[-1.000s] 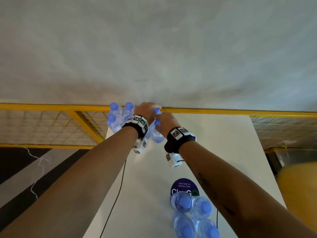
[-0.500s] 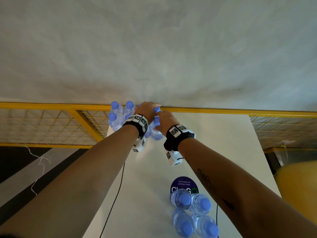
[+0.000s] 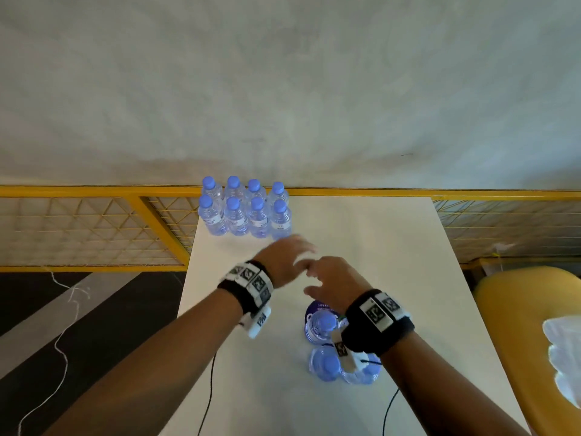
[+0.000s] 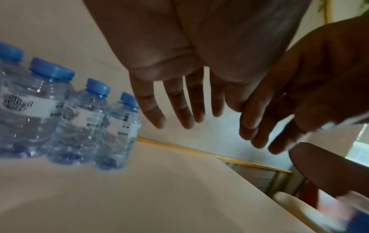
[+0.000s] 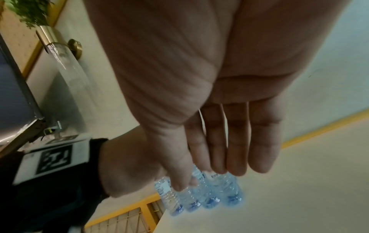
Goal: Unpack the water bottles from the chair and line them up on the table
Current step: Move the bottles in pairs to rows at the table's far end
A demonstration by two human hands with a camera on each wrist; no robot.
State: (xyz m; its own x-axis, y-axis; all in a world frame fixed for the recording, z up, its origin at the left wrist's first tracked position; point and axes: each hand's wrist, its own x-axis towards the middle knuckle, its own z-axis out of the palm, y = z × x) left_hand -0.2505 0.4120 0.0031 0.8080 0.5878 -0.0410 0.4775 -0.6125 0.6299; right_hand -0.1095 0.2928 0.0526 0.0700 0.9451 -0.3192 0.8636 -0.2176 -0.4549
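Several clear water bottles with blue caps [image 3: 245, 212] stand in two rows at the far left corner of the white table [image 3: 361, 234]. The same bottles [image 4: 66, 116] show in the left wrist view and the bottles [image 5: 201, 193] in the right wrist view. My left hand [image 3: 289, 256] hovers just short of them, fingers straight, holding nothing. My right hand [image 3: 330, 278] floats beside it, fingers spread and empty. A second cluster of bottles [image 3: 327, 350] stands near me, partly hidden under my right wrist.
A yellow railing with wire mesh [image 3: 94, 228] runs behind and left of the table. A yellow chair [image 3: 528, 341] with clear plastic wrap [image 3: 566, 357] sits at the right. Thin black cables [image 3: 209, 388] hang from my wrist cameras over the table.
Both hands let go of the bottles they held at the far corner and pulled back toward me. Those bottles now stand in the rows.
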